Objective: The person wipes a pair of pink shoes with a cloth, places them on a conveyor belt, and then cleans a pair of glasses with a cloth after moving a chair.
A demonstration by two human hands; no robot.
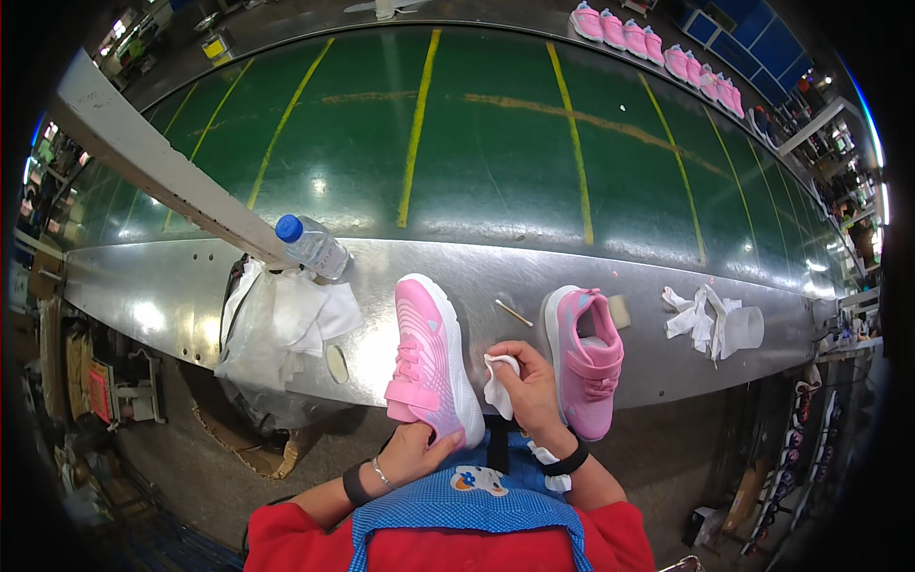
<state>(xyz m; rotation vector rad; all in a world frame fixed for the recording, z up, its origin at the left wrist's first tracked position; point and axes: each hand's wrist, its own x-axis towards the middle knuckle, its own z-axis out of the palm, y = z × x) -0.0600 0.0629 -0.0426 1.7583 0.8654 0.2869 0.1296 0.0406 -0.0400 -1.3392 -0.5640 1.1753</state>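
My left hand [416, 450] is closed around the heel end of a pink sneaker [416, 353] with a white sole; its toe points away from me and its sole is tipped to the right. Between the fingers of my right hand [529, 386] is a folded white cloth [498, 379], held just right of that sneaker and apart from it. A second pink sneaker [584, 367] lies on the metal ledge to the right of my right hand, with its opening away from me and its toe toward me. A cotton swab [515, 313] lies on the ledge between the two shoes.
A blue-capped clear bottle [315, 248] stands at left beside a white post [181, 162]. White cloths [315, 310] hang near a plastic bag there. More white scraps [701, 315] lie at right. Beyond the metal ledge [457, 267] runs a green conveyor belt [496, 143]; pink shoes [634, 38] line its far side.
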